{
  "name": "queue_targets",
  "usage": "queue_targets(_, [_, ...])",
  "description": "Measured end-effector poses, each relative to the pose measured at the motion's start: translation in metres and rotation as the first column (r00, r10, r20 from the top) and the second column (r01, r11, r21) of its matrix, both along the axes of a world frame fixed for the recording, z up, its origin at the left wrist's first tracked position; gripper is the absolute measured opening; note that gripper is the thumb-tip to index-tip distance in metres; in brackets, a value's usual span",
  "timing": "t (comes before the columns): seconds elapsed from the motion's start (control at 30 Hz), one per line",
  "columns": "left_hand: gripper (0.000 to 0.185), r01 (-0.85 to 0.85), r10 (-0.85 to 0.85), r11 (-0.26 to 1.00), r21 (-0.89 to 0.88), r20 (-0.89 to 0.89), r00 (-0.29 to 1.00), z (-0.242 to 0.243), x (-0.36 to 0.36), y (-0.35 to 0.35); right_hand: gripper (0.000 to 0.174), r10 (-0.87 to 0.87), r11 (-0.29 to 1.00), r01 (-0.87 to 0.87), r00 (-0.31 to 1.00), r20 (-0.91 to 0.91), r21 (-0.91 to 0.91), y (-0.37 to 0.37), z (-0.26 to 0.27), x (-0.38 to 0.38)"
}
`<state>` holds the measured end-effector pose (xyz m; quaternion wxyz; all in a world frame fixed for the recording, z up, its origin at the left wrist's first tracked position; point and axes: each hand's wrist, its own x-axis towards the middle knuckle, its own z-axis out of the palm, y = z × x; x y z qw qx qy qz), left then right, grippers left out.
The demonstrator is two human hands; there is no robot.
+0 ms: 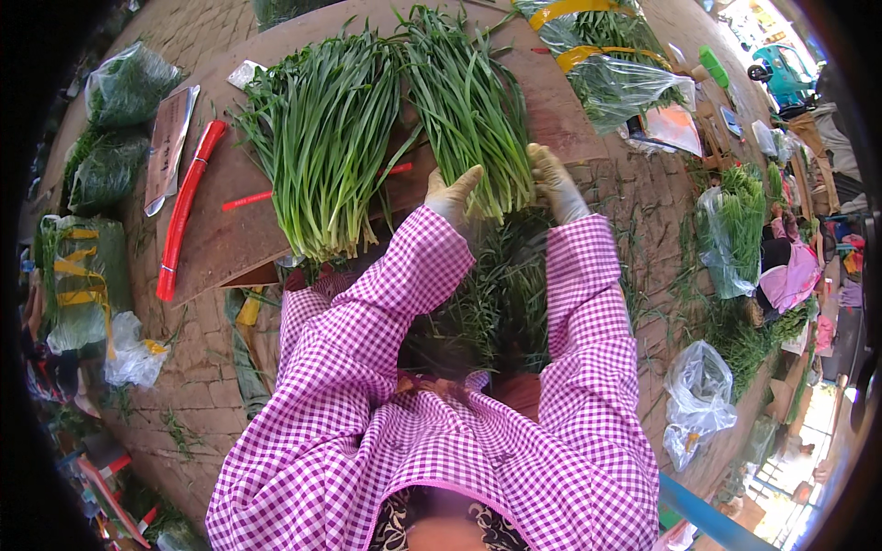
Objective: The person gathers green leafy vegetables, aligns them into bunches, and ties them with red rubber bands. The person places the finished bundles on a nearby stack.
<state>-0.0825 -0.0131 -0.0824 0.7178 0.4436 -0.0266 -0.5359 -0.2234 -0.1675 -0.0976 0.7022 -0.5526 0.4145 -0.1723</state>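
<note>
My left hand (453, 194), in a pale glove, is at the left of the stem ends of a bunch of long green leaves (472, 110), which look like garlic chives. Its thumb lies over the stems; the other fingers are partly hidden. At the bunch's right edge, my gloved right hand (557, 184) touches the stems with curled fingers. Between them the two hands hold the bunch. A wider pile of the same greens (331, 144) lies to the left, stem ends towards me, on a brown board (558, 103). Red printed strips (247, 200) stick out from under this pile.
A bundle of red strips (189, 213) and a flat printed packet (171, 148) lie at the board's left. Plastic-wrapped greens with yellow tape (599, 62) stand at the far right. Loose leaves (496, 296) are heaped below my hands. A person in pink (792, 275) is at right.
</note>
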Motion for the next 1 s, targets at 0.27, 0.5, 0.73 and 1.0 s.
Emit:
queue_targets(0.27, [0.056, -0.033, 0.02, 0.994, -0.105, -0.128, 0.992, -0.012, -0.001, -0.012, 0.089, -0.012, 0.989, 0.028, 0.994, 0.108, -0.147, 0.063, -0.016, 0.039])
queue_targets(0.5, [0.045, -0.084, 0.075, 0.992, -0.09, -0.098, 0.992, -0.03, 0.0, 0.001, 0.071, -0.052, 0.999, 0.053, 0.995, 0.087, -0.004, 0.042, -0.012, 0.02])
queue_targets(0.73, [0.026, -0.025, 0.011, 0.997, -0.073, -0.185, 0.983, -0.036, 0.011, 0.015, 0.047, -0.066, 0.998, 0.067, 0.991, 0.115, -0.012, 0.001, -0.004, 0.003])
queue_targets(1.0, [0.028, -0.011, -0.094, 0.976, -0.217, -0.468, 0.879, -0.043, 0.014, 0.027, 0.079, -0.19, 0.912, 0.067, 0.943, -0.273, -0.404, -0.034, -0.018, 0.007])
